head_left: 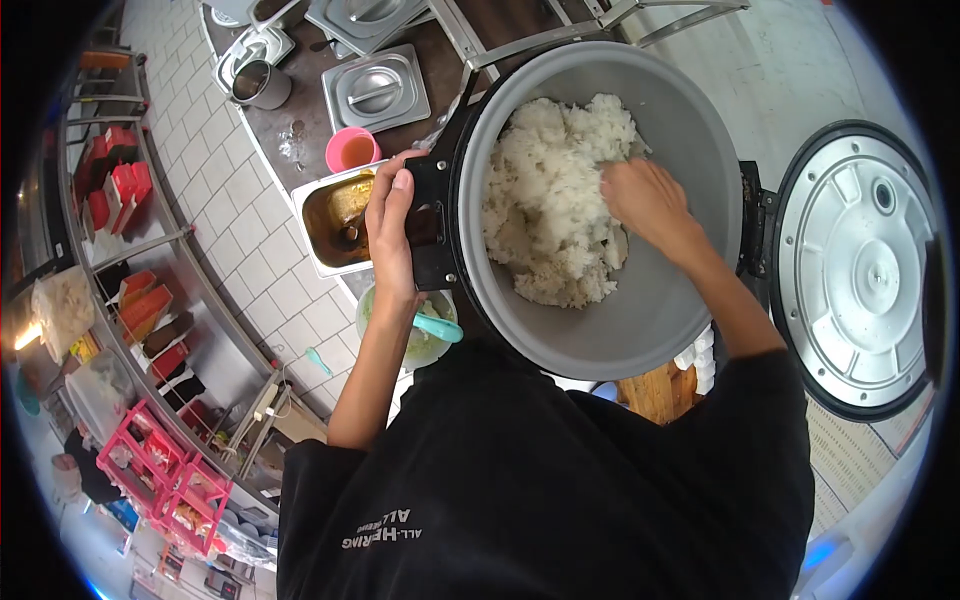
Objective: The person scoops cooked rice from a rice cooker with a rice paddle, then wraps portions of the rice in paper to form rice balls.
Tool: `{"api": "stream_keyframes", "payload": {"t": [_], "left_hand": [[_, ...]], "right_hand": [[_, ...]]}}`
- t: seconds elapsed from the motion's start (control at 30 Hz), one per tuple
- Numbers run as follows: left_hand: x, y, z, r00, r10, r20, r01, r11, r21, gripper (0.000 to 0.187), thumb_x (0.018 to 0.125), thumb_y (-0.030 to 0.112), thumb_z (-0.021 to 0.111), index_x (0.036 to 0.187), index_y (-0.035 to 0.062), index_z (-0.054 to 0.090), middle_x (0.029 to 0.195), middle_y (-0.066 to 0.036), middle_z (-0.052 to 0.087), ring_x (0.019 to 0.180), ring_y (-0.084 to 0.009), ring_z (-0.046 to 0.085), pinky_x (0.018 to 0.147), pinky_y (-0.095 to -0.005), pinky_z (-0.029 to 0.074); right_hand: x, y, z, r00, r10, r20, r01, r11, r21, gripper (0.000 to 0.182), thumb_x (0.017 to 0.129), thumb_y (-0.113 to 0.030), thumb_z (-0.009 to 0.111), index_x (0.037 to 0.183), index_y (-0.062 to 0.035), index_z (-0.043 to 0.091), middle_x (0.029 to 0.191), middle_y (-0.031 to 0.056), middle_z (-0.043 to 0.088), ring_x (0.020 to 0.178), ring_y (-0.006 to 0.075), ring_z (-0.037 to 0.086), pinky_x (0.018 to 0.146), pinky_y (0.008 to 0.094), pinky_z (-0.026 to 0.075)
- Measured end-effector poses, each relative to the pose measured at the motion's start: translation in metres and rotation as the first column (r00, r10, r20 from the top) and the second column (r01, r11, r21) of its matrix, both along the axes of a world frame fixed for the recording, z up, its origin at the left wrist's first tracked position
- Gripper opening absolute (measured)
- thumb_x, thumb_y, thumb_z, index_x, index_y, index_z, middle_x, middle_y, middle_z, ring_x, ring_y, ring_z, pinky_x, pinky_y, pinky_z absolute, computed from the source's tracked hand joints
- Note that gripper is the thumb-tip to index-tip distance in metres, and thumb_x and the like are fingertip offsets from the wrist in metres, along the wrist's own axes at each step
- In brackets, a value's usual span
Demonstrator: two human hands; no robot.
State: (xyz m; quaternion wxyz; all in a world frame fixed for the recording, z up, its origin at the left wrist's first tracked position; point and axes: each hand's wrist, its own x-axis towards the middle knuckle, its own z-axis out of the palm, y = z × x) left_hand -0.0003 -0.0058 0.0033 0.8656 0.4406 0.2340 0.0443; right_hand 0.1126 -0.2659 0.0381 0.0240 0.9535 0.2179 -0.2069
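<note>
A large rice cooker (690, 290) stands open in front of me, its grey inner pot part filled with a heap of white rice (560, 190). My left hand (392, 225) is closed round the black handle (430, 215) on the cooker's left side. Inside the pot, my right hand (645, 200) is curled at the right edge of the rice, fingers bent and touching it. Whatever those fingers hold, if anything, is hidden. Hinged at the right, the silver lid (860, 270) is swung back.
Beside my left hand stand a metal food pan (320, 235), a pink cup (352, 150) and a bowl with a turquoise-handled utensil (438, 327). Lidded steel pans (375, 88) and a metal cup (262, 86) are farther back. Pink baskets (165, 470) lie at left.
</note>
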Motion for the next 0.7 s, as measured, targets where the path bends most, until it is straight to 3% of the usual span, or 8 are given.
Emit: {"api": "stream_keyframes", "payload": {"t": [0.07,0.17,0.27,0.37,0.5,0.57,0.67,0.7], "left_hand": [[0.003,0.0,-0.003,1.0,0.003,0.005,-0.003,1.0,0.023,0.029,0.101,0.027,0.05,0.116,0.0039,0.059,0.103,-0.003,0.059,0.094,-0.0096,0.057,0.087,-0.0244,0.045],[0.0,0.003,-0.004,1.0,-0.004,-0.007,0.004,0.999,0.047,0.03,0.1,0.028,0.05,0.116,0.0037,0.059,0.104,-0.003,0.059,0.095,-0.0098,0.056,0.088,-0.0244,0.043],[0.002,0.002,-0.003,1.0,0.016,0.006,-0.016,0.996,0.089,0.03,0.1,0.028,0.051,0.115,0.0035,0.059,0.102,-0.003,0.059,0.093,-0.0092,0.056,0.086,-0.0239,0.044],[0.0,-0.001,0.0,1.0,0.023,-0.02,-0.023,1.0,0.012,0.029,0.1,0.027,0.051,0.116,0.0039,0.059,0.099,-0.002,0.06,0.087,-0.0084,0.057,0.082,-0.0232,0.046],[0.0,0.002,-0.007,1.0,-0.004,0.024,0.002,0.998,0.065,0.031,0.1,0.029,0.05,0.117,0.0047,0.06,0.103,-0.003,0.061,0.094,-0.009,0.057,0.086,-0.0239,0.044],[-0.001,0.004,-0.012,1.0,0.002,0.008,-0.003,0.996,0.094,0.031,0.1,0.029,0.05,0.117,0.005,0.06,0.103,-0.002,0.061,0.095,-0.0089,0.057,0.087,-0.0238,0.044],[-0.001,0.0,-0.003,1.0,0.01,-0.001,-0.01,0.997,0.073,0.03,0.1,0.03,0.051,0.116,0.0058,0.06,0.104,0.0,0.061,0.095,-0.0083,0.057,0.086,-0.0236,0.044],[0.0,0.0,-0.003,0.999,0.03,-0.012,-0.029,0.998,0.053,0.032,0.099,0.033,0.054,0.117,0.0069,0.059,0.101,-0.001,0.062,0.087,-0.0089,0.059,0.078,-0.024,0.048]], "right_hand": [[0.012,0.009,-0.019,0.975,0.103,-0.195,-0.071,0.984,0.165,0.015,0.079,-0.004,0.054,0.079,0.0032,0.068,0.08,0.0257,0.065,0.084,0.0399,0.066,0.074,0.0485,0.052],[0.01,0.026,-0.045,0.929,0.279,-0.245,-0.246,0.956,0.156,0.013,0.075,-0.002,0.056,0.079,0.0033,0.067,0.08,0.0257,0.065,0.083,0.0392,0.066,0.073,0.0475,0.053],[0.006,0.028,-0.049,0.916,0.272,-0.296,-0.229,0.958,0.172,0.025,0.07,0.003,0.056,0.089,0.002,0.071,0.082,0.0245,0.066,0.079,0.0409,0.065,0.078,0.0486,0.052],[-0.008,0.033,-0.036,0.894,0.16,-0.418,-0.114,0.984,0.134,0.02,0.074,0.001,0.054,0.086,0.0017,0.071,0.079,0.025,0.064,0.082,0.0411,0.063,0.076,0.0495,0.05],[-0.017,0.011,-0.005,0.88,0.217,-0.423,-0.145,0.97,0.195,0.021,0.081,-0.003,0.054,0.095,0.0004,0.07,0.08,0.0248,0.063,0.084,0.0412,0.062,0.076,0.0484,0.049],[-0.028,-0.016,0.017,0.894,0.185,-0.409,-0.009,0.918,0.396,0.026,0.088,-0.008,0.053,0.11,-0.0024,0.067,0.082,0.0229,0.064,0.084,0.0408,0.062,0.077,0.0457,0.049],[-0.044,-0.029,0.073,0.942,0.185,-0.281,-0.077,0.932,0.353,0.031,0.091,-0.01,0.054,0.119,-0.004,0.063,0.089,0.0221,0.066,0.086,0.04,0.062,0.079,0.0432,0.048],[-0.046,-0.03,0.093,0.947,0.173,-0.27,-0.072,0.934,0.349,0.031,0.091,-0.01,0.054,0.119,-0.004,0.063,0.089,0.0221,0.066,0.086,0.04,0.062,0.079,0.0432,0.048]]}}
